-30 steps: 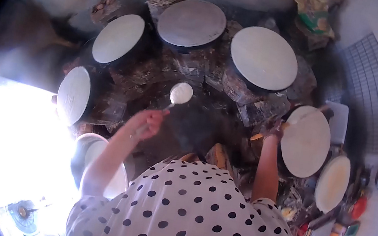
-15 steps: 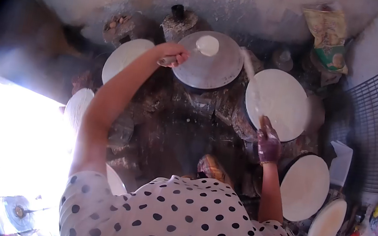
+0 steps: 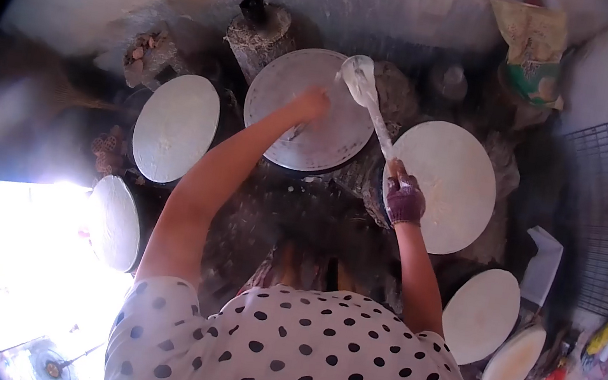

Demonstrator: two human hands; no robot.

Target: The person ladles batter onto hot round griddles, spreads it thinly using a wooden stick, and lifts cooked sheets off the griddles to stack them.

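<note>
My left hand, bare and blurred, is over the round grey middle griddle. Its fingers are closed round a handle, whose end juts out below. The earlier view shows this tool as a ladle; its bowl is hard to make out now. My right hand, in a purple fingerless glove, grips a long-handled paddle coated in white batter. The paddle's spoon-like end lies over the middle griddle's upper right edge. Beneath the right hand is a griddle covered with a white flatbread.
Further pale rounds stand at left and lower right. Behind the griddles is a stump with a black cup-like thing. A bag and a wire rack are at right. A fan stands lower left.
The camera view has shifted. My left hand has moved right and farther over the middle griddle. My right hand has swung the paddle left, from the right griddle to the middle one.
</note>
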